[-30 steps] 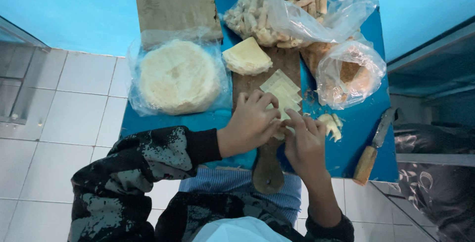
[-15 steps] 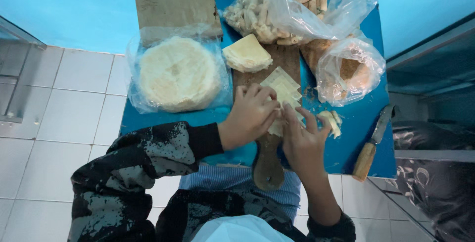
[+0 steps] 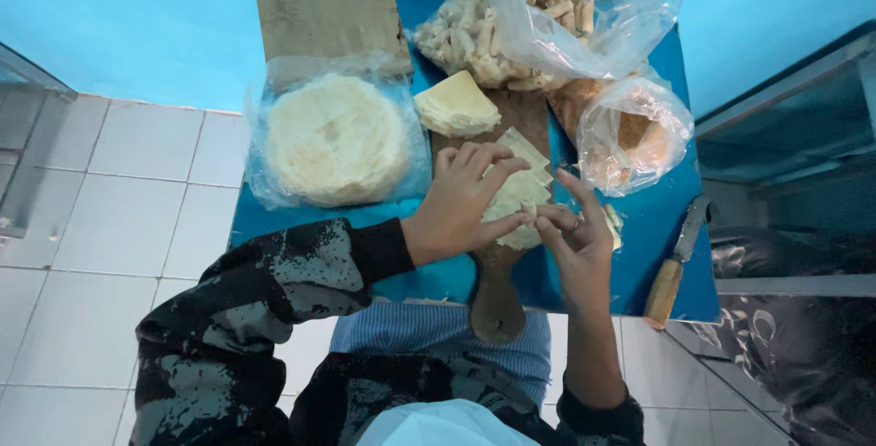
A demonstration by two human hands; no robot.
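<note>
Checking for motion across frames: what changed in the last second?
Left hand slid right over the pale wrapper sheet; right hand lifted, fingertips now pinching the sheet's near edge. Unchanged: knife, round wrapper stack, bags, wooden board.

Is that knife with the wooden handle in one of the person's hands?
No: the knife lies by itself on the blue table, right of the right hand, while both hands work a pale wrapper.

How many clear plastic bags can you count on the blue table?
3. One bag of round flat wrappers lies at the left, one bag of rolled pieces at the top, and one small bag with orange-brown filling at the right. Others may be hidden.
</note>
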